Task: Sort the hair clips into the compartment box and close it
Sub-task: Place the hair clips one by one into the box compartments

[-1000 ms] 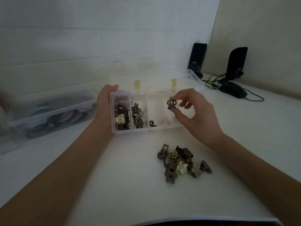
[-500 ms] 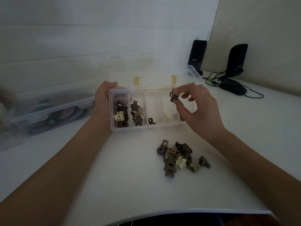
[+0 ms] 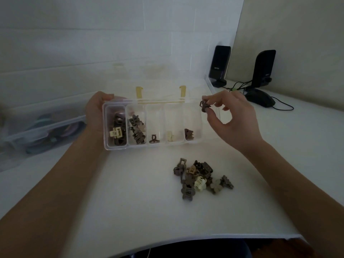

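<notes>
A clear compartment box [image 3: 141, 147] lies open on the white table, its lid [image 3: 160, 84] leaning back. My left hand [image 3: 96, 112] grips the box's left end. My right hand [image 3: 230, 118] pinches a dark brown hair clip [image 3: 204, 106] between thumb and forefinger, just beyond the box's right end. Several dark clips and one cream clip fill the two left compartments. One dark clip [image 3: 154, 139], a pale clip [image 3: 170, 136] and a brown clip [image 3: 189, 134] lie in the three right compartments. A pile of loose hair clips [image 3: 201, 177] rests on the table in front of the box.
A clear storage bin [image 3: 42, 127] with coloured items stands at the left. Two black speakers [image 3: 219, 66] [image 3: 263, 68] and a black mouse [image 3: 259, 97] with cables sit at the back right. The table's front edge [image 3: 186, 239] curves near me.
My right hand has carried the brown clip to the right, from above the right-hand compartments to just past the box's right end. My left hand keeps its hold on the box.
</notes>
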Tool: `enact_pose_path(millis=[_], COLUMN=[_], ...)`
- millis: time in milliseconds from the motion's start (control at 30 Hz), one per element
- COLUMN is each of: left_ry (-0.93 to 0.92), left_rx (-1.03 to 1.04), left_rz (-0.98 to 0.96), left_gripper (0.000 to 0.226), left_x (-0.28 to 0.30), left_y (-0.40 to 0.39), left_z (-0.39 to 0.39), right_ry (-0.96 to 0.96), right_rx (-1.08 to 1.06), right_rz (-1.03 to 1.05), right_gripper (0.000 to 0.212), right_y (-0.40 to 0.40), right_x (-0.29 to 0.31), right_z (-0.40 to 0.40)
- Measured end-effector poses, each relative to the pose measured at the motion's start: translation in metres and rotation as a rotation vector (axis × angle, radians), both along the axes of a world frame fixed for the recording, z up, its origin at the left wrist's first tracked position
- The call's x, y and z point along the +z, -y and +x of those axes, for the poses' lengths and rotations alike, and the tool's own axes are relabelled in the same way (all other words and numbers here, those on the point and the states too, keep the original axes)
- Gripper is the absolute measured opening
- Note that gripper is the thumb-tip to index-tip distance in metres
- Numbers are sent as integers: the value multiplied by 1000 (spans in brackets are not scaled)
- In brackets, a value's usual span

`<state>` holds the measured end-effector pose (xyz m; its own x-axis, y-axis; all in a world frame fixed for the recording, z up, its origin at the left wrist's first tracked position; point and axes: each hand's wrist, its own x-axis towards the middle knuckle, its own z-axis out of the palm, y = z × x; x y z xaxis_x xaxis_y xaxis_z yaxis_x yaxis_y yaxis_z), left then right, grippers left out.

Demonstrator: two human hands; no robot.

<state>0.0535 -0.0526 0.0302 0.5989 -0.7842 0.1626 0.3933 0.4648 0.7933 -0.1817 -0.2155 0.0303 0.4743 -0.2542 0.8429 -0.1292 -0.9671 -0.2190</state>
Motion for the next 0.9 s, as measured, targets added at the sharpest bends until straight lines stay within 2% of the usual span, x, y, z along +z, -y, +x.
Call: enact_pose_path(millis=[133, 267, 333, 400, 500, 567, 700, 800, 900], left_ry=[7, 1, -32, -42, -38, -50, -75, -57, -36], left_rx=[13, 46, 78, 90, 124, 151, 160, 182, 185], left_rz=[18, 36, 32, 40, 66, 74, 62, 83, 101], left_gripper=[58, 47, 41, 41, 39, 28, 20, 20, 23], left_x=[0, 1, 1, 2, 3, 4, 3, 3, 2], left_y=[0, 2, 2, 3, 4, 6, 8, 9, 7], left_z=[1, -5, -5, -7, -9, -9, -11, -11, -9], right_ry=[-44, -188, -195, -212, -368, -530, -923, -1077, -1146], right_rx=[-21, 3, 31, 85, 191, 265, 350, 333, 328], right_rz=[-122, -182, -78, 118, 396, 506, 572, 591, 604], right_gripper=[6, 6, 9, 10, 14, 16, 20, 20, 19], right_y=[12, 16, 13, 6, -5, -12, -25, -27, -26], right_x=[1, -1, 1, 9, 25, 35, 38, 31, 28], right_z=[-8, -6, -7, -11, -20, -25, -23, -18, -17])
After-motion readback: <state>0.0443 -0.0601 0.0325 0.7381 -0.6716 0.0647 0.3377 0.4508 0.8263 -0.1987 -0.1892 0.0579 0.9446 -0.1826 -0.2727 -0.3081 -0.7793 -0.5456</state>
